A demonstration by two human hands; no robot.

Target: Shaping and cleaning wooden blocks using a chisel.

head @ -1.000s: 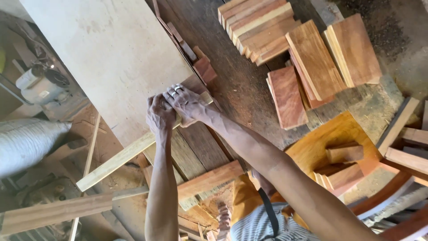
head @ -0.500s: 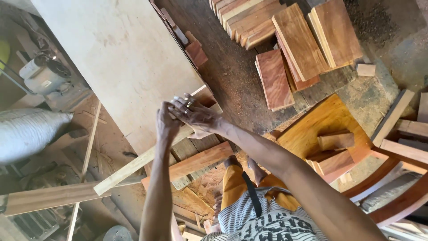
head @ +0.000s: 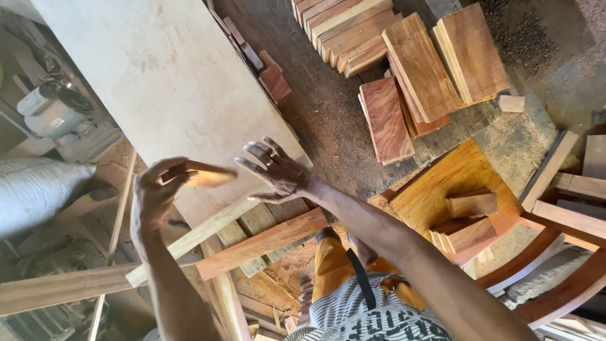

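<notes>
My left hand (head: 154, 196) grips a small pale wooden piece (head: 208, 175) by one end, holding it over the near edge of a large pale board (head: 158, 82). My right hand (head: 278, 170) hovers just right of the piece with fingers spread and a ring on one finger, holding nothing. Both hands are above the board's near corner, beside a long light wooden strip (head: 196, 237) that runs diagonally below them.
Stacks of reddish wood blocks (head: 410, 63) lie on the sawdust-covered floor at the top right. A yellow-orange stool (head: 442, 189) carries a few small blocks (head: 470, 218). Loose planks (head: 262, 243) lie under the board. A motor (head: 50, 110) and a white sack (head: 38, 189) sit at the left.
My hands were pressed together at the board's edge; they have since parted. The left hand now holds the small piece, and the right hand has let go and spread its fingers.
</notes>
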